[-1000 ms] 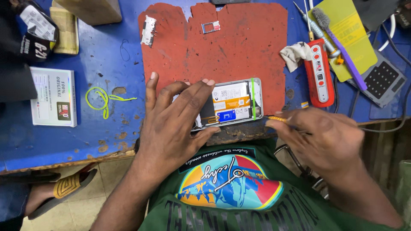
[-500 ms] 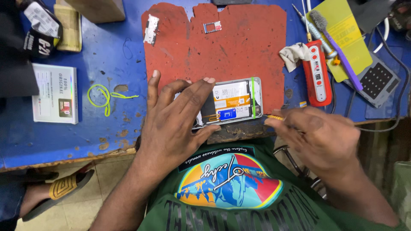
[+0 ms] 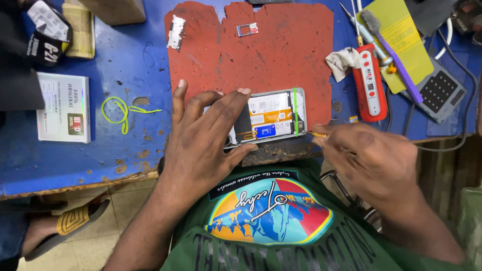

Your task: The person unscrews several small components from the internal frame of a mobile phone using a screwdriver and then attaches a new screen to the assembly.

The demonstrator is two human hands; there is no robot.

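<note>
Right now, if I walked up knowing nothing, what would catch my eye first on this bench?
First, the opened phone with its back off, lying at the near edge of the red mat. The left hand presses down on it, while the right hand holds a thin yellow tool at its right end. Next, the bright blue table, with a red gadget to the phone's right and a green rubber band to its left.

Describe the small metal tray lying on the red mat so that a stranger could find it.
Start at the red mat on the blue table. Near its top edge, middle, lies a small metal tray, rectangular with open cut-outs. The whitish part at the mat's left edge is longer and upright.
</note>
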